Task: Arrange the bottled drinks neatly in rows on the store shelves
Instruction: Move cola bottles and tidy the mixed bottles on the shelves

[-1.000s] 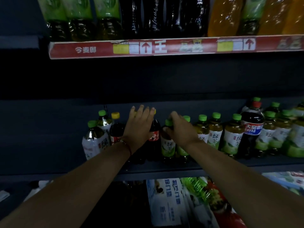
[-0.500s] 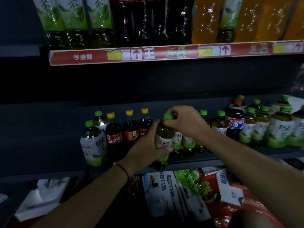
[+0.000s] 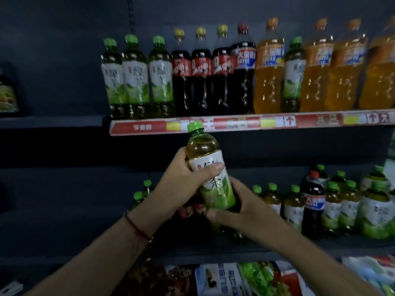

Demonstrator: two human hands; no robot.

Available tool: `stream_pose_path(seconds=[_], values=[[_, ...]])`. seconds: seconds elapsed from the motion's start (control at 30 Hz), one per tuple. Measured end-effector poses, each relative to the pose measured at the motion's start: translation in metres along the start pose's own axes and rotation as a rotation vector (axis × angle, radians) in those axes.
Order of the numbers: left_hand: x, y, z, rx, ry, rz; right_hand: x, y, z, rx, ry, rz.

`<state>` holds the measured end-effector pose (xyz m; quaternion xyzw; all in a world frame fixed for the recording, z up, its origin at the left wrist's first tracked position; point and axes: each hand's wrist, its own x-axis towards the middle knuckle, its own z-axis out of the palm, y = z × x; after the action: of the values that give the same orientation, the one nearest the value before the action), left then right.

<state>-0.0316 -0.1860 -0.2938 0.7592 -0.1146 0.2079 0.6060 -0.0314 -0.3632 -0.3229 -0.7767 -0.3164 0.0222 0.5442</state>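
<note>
- A green tea bottle point(image 3: 210, 171) is off the shelves, held upright in the air in front of the gap between the upper shelf point(image 3: 245, 123) and the lower shelf point(image 3: 213, 256); its green cap overlaps the red price strip in the view
- The left hand point(image 3: 183, 184) wraps the label from the left, thumb across the front; the right hand point(image 3: 237, 210) cups the base from the right, its fingers point(image 3: 213, 214) curled under; both are grasping the same bottle
- Upper shelf: mostly in order, I judge; three green tea bottles point(image 3: 136, 75), then colas point(image 3: 201, 71), then orange drinks point(image 3: 316, 67); one stray green tea bottle point(image 3: 294, 73) stands among the orange ones, so that row is unfinished
- Lower shelf: green tea bottles point(image 3: 342, 208) crowd the right side with a dark cola bottle point(image 3: 313, 201) mixed in; a few bottles point(image 3: 142, 193) show on the left, partly hidden by the left arm; the stretch behind the hands is too dark to read
- Left to do, as I judge: place the held bottle, move the stray tea and the mixed-in cola, straighten the lower row
</note>
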Motion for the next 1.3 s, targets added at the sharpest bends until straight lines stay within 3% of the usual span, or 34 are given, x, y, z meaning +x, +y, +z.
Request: stream_pose_path(seconds=[0.1,0.23,0.43,0.5,0.63,0.83,1.03,1.17,1.3], values=[[0.021,0.037,-0.013,0.043,-0.017,0.041,0.025,-0.021,0.002,-0.018,0.151,-0.069],[0.052,0.087,-0.039,0.243,-0.052,0.091,0.064,-0.056,-0.011,0.046,0.175,-0.148],[0.127,0.160,-0.079,0.881,0.188,0.366,0.111,-0.087,-0.035,0.178,0.245,-0.186],[0.166,0.179,-0.094,1.063,0.265,0.392,0.121,-0.093,-0.044,0.216,0.247,-0.193],[0.238,0.198,-0.107,1.420,0.264,0.374,0.140,-0.098,-0.063,0.247,0.264,-0.201],[0.291,0.202,-0.092,1.427,-0.054,0.111,0.167,-0.100,-0.090,0.193,0.235,-0.191],[0.313,0.198,-0.095,1.339,-0.095,0.062,0.179,-0.089,-0.096,0.126,0.227,-0.189],[0.311,0.190,-0.103,1.189,-0.050,0.170,0.181,-0.081,-0.091,0.080,0.237,-0.193],[0.297,0.195,-0.110,1.135,0.158,0.461,0.178,-0.080,-0.083,0.079,0.260,-0.218]])
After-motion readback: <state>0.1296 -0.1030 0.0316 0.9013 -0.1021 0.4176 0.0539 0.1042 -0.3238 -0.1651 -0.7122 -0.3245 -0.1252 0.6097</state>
